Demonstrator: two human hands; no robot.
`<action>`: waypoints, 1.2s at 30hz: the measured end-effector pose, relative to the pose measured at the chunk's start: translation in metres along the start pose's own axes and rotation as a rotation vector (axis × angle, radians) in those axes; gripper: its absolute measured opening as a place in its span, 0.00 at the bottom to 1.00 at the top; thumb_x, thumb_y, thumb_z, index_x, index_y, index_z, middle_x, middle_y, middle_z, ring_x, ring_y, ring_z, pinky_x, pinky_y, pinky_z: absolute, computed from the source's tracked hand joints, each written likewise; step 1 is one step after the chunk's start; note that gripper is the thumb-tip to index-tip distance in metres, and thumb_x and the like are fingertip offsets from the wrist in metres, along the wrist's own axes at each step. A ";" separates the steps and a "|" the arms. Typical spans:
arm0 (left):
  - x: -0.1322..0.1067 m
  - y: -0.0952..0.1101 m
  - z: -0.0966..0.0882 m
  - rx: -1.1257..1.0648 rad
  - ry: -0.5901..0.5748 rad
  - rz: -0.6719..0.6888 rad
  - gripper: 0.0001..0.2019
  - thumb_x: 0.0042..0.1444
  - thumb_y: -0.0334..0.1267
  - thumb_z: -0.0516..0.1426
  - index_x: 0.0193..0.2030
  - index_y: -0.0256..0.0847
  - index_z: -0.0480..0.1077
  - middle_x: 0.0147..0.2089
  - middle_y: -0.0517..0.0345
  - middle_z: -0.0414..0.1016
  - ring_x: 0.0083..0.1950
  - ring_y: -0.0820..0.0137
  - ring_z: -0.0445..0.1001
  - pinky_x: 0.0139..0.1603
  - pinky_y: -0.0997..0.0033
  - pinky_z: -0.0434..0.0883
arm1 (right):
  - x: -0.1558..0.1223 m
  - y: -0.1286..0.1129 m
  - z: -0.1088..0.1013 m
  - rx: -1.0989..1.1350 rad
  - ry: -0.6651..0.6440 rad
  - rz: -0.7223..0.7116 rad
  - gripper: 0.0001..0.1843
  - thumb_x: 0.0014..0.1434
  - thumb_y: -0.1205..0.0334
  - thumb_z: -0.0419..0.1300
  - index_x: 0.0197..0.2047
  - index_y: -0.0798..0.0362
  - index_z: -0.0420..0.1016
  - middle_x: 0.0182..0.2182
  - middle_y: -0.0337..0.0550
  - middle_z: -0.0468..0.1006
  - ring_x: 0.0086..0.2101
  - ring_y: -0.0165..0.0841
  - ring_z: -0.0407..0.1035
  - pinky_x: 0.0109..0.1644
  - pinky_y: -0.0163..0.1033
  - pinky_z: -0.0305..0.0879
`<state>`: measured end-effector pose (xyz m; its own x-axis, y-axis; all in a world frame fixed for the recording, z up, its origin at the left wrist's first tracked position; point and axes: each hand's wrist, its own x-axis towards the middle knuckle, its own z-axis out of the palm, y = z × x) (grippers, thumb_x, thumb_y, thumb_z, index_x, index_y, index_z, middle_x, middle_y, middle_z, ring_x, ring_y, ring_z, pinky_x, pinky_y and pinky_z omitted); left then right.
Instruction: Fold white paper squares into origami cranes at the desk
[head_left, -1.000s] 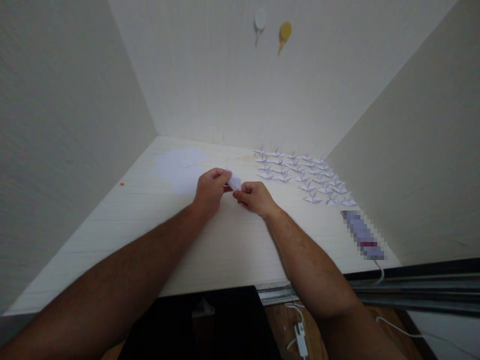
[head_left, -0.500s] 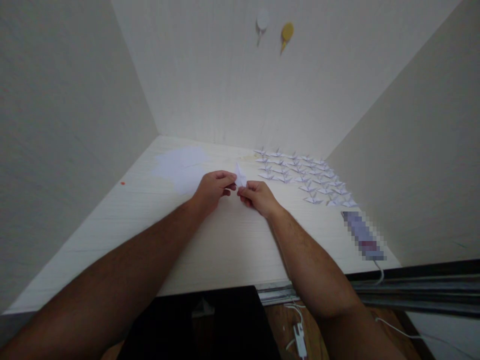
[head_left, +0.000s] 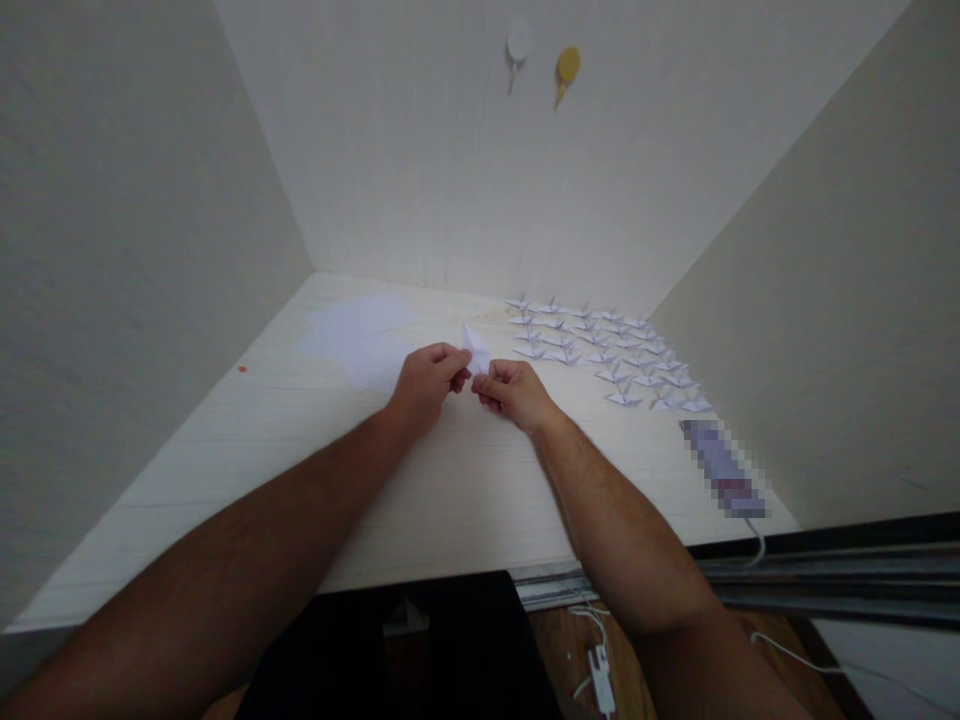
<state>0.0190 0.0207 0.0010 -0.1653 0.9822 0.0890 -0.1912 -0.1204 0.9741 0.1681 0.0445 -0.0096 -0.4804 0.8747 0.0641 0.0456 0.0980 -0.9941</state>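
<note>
"White paper (head_left: pixel 476 354), frame centre: who holds it?"
"Both: left hand (head_left: pixel 427 380) pinching its left edge, right hand (head_left: pixel 516 392) its lower right."
"And cranes (head_left: pixel 602 357)?"
"Right of centre, in rows."

small folded white paper (head_left: pixel 477 354), sharply pointed at far end

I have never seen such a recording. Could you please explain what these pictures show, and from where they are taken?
There is no machine: a person works with two bare hands. Every picture comes from one head-worn camera, looking forward and down. The left hand and right hand together hold a folded white paper over the tabletop. On the left lie white paper sheets; on the right stand rows of paper cranes. Nearer, on the right, is an object too pixelated to identify.
</note>
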 end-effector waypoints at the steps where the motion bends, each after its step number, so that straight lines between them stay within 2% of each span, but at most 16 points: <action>1: 0.000 0.000 0.000 0.032 -0.016 0.019 0.11 0.47 0.40 0.62 0.21 0.37 0.68 0.18 0.62 0.66 0.19 0.77 0.63 0.22 0.75 0.59 | 0.000 0.000 0.000 0.000 0.006 0.003 0.18 0.49 0.49 0.65 0.23 0.54 0.66 0.17 0.33 0.70 0.15 0.22 0.57 0.19 0.30 0.49; 4: 0.001 0.001 -0.003 0.105 -0.066 0.058 0.11 0.47 0.42 0.63 0.23 0.37 0.69 0.18 0.62 0.66 0.19 0.78 0.61 0.21 0.75 0.57 | -0.002 0.000 0.000 -0.003 0.007 0.011 0.18 0.49 0.50 0.65 0.22 0.54 0.66 0.16 0.33 0.69 0.15 0.22 0.57 0.18 0.30 0.49; 7: 0.002 0.001 -0.005 0.148 -0.055 0.072 0.13 0.48 0.44 0.62 0.21 0.37 0.69 0.17 0.63 0.64 0.18 0.78 0.60 0.19 0.75 0.55 | -0.002 -0.001 0.000 -0.021 -0.002 0.016 0.18 0.49 0.51 0.65 0.22 0.54 0.66 0.16 0.34 0.69 0.15 0.22 0.56 0.18 0.30 0.47; 12: 0.001 0.003 -0.003 0.126 -0.098 0.070 0.11 0.46 0.43 0.63 0.24 0.37 0.70 0.19 0.62 0.67 0.19 0.78 0.61 0.20 0.75 0.57 | -0.001 -0.001 0.001 -0.056 0.048 0.033 0.17 0.49 0.50 0.64 0.23 0.54 0.67 0.16 0.34 0.69 0.15 0.22 0.55 0.18 0.30 0.48; 16: 0.000 0.004 -0.002 0.170 -0.039 0.042 0.13 0.44 0.41 0.64 0.20 0.38 0.66 0.16 0.64 0.64 0.17 0.79 0.59 0.18 0.76 0.54 | -0.002 -0.001 0.002 -0.113 0.028 0.023 0.18 0.49 0.51 0.64 0.21 0.54 0.64 0.15 0.33 0.67 0.14 0.21 0.53 0.18 0.30 0.46; 19: 0.003 0.002 -0.004 0.117 -0.044 0.015 0.15 0.45 0.40 0.64 0.18 0.39 0.63 0.15 0.64 0.64 0.16 0.79 0.58 0.18 0.76 0.54 | -0.003 -0.001 0.002 -0.132 0.018 0.002 0.18 0.49 0.52 0.64 0.21 0.54 0.63 0.15 0.32 0.66 0.14 0.21 0.52 0.19 0.29 0.46; 24: 0.006 0.000 -0.007 0.054 -0.116 -0.043 0.13 0.46 0.41 0.63 0.20 0.38 0.66 0.16 0.62 0.64 0.16 0.78 0.60 0.18 0.75 0.56 | -0.004 -0.001 0.000 -0.076 -0.004 0.026 0.17 0.49 0.53 0.64 0.21 0.54 0.63 0.15 0.32 0.67 0.14 0.21 0.53 0.18 0.30 0.45; 32: 0.005 0.004 -0.007 -0.100 -0.126 -0.114 0.12 0.48 0.42 0.62 0.22 0.36 0.69 0.19 0.57 0.67 0.19 0.75 0.64 0.20 0.74 0.61 | -0.004 -0.001 0.000 -0.112 -0.018 0.034 0.19 0.49 0.50 0.64 0.22 0.53 0.63 0.16 0.32 0.67 0.15 0.21 0.54 0.18 0.30 0.46; 36: 0.005 0.004 -0.006 -0.141 -0.108 -0.121 0.13 0.48 0.41 0.61 0.21 0.36 0.67 0.18 0.59 0.65 0.18 0.77 0.62 0.19 0.75 0.59 | -0.003 0.000 -0.001 -0.132 -0.044 -0.002 0.19 0.50 0.49 0.64 0.23 0.53 0.63 0.16 0.32 0.68 0.15 0.21 0.54 0.19 0.30 0.47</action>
<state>0.0113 0.0244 0.0045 -0.0293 0.9996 0.0025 -0.3384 -0.0123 0.9409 0.1706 0.0420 -0.0095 -0.5189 0.8528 0.0597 0.1582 0.1644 -0.9736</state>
